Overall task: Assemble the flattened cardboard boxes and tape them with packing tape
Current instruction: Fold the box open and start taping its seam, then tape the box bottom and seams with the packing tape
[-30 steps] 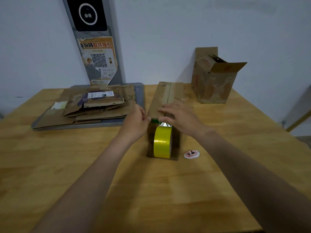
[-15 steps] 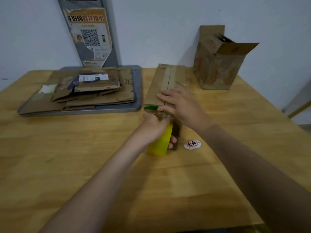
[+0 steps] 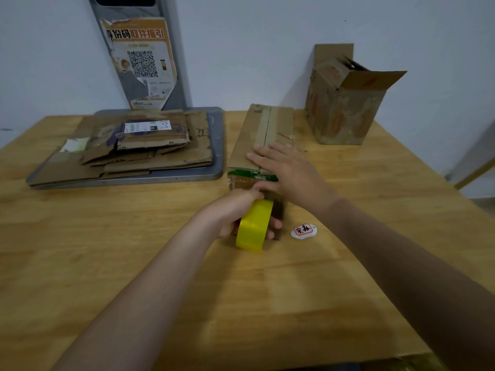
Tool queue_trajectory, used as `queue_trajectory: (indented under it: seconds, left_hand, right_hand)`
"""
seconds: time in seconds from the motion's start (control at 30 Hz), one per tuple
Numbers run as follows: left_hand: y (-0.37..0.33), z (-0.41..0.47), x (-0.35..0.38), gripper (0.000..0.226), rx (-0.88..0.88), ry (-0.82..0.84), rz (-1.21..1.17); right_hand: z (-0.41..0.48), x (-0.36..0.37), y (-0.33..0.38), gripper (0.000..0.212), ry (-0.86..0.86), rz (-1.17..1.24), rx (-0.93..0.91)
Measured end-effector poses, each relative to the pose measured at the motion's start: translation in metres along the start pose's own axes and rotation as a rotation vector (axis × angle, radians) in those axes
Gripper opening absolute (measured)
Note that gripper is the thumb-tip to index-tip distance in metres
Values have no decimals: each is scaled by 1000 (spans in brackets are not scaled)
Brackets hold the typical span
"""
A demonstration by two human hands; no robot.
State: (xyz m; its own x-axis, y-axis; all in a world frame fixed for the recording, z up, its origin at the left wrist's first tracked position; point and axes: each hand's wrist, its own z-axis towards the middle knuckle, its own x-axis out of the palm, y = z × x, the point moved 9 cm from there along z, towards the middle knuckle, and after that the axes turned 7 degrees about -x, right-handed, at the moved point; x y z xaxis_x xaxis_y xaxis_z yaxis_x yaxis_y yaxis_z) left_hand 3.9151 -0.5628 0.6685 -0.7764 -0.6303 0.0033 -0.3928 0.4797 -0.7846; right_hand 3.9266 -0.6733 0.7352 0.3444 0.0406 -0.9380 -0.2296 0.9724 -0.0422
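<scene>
from the head camera, your left hand [image 3: 233,214] is curled round the roll of glossy yellow packing tape [image 3: 254,228]. its fingertips [image 3: 275,225] wrap past the far side and the thumb lies over the top. the roll stands on edge against the near end of the long narrow brown cardboard box [image 3: 261,135]. that box lies flat on the light wooden table [image 3: 134,263] and runs away from your fingers toward the wall. it has a seam down the middle of its top and a green strip along its near edge.

your right hand [image 3: 290,174] lies flat on the near part of the box top. its fingers [image 3: 263,153] are straight and slightly spread across the seam, and the thumb reaches down over the end face just above your left knuckles.

just right of your left fingertips, a small white oval tag with red and black writing [image 3: 303,231] sits on the table. left of your fingers, a pile of flattened brown cardboard boxes [image 3: 150,148] rests on a grey tray [image 3: 217,145]. beyond your right fingers, near the wall, an upright brown cardboard box with open top flaps [image 3: 342,113] stands apart.
</scene>
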Motion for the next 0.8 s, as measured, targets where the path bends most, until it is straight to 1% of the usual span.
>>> queue_trajectory:
  seconds: [0.1,0.2,0.3,0.37,0.4,0.43,0.47,0.53,0.57,0.6,0.63,0.7,0.73,0.77,0.8]
  left_hand:
    - [5,0,3,27,-23,5,27]
    - [12,1,1,29,-47,11,-9]
    - [7,4,-1,24,-27,-2,-26]
    - [6,4,0,20,-16,-17,-56]
    - [5,5,0,19,-11,-29,-76]
    - [5,6,-1,19,-5,-45,-95]
    - [5,8,-2,20,3,-62,-110]
    - [4,8,-4,20,18,-83,-141]
    - [4,8,-4,20,20,-88,-146]
    - [3,8,-4,19,22,-96,-141]
    - [2,7,-4,18,28,-105,-132]
    - [0,6,-4,18,41,-123,-117]
    - [-1,5,-5,19,46,-136,-111]
    - [-1,5,-5,20,49,-154,-106]
    - [-1,3,-6,21,52,-173,-105]
  right_hand:
    - [-1,-1,0,70,-14,27,2]
    - [-1,0,1,70,-26,42,-2]
    - [0,-2,2,71,9,33,1]
    - [-3,-5,1,70,2,150,31]
    - [-8,-10,-2,66,-46,262,72]
    - [-17,-16,-8,59,-127,363,125]
    - [-30,-25,-15,47,-236,415,178]
    - [-63,-43,-24,19,-432,367,250]
    - [-77,-44,-26,10,-443,326,256]
    - [-87,-40,-25,10,-369,302,240]
    - [-94,-27,-22,13,-215,293,212]
    - [-110,6,-13,16,172,263,188]
    - [-119,19,-10,18,308,249,185]
    - [-125,26,-8,21,371,242,185]
    - [-126,30,-7,24,374,235,188]
